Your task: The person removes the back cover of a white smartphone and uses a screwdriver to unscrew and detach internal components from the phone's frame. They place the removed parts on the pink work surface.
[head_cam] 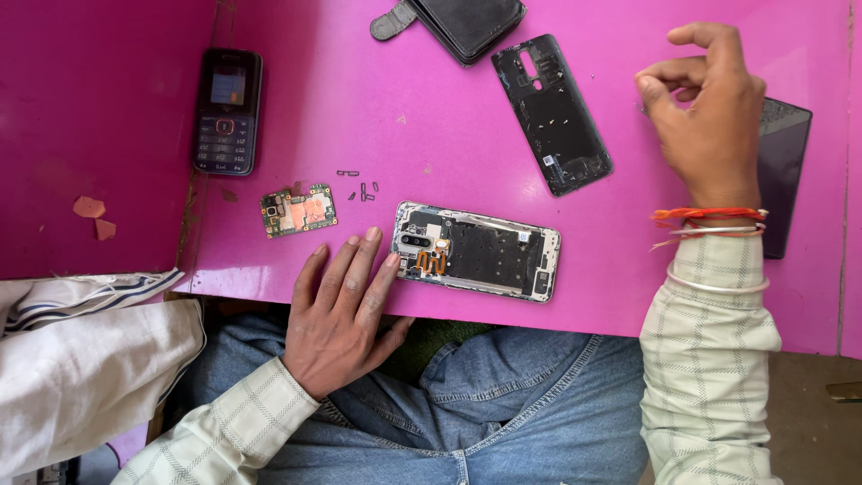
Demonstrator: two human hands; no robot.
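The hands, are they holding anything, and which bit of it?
The left hand holds nothing; it lies flat on the pink table, fingertips beside the opened phone. The right hand is raised with fingers pinched together; whether something tiny sits between them cannot be told.

On the glossy magenta tabletop (628, 269) lie three phones: one small black keypad handset (227, 110), one opened smartphone body with bare metal frame (478, 251), and one dark glass-faced slab (783, 171). There is one detached black plastic back cover (551, 113), one green circuit board (299, 210), one black leather wallet case (456, 24), several tiny loose metal parts (360, 183), and two torn orange paper scraps (95, 216).
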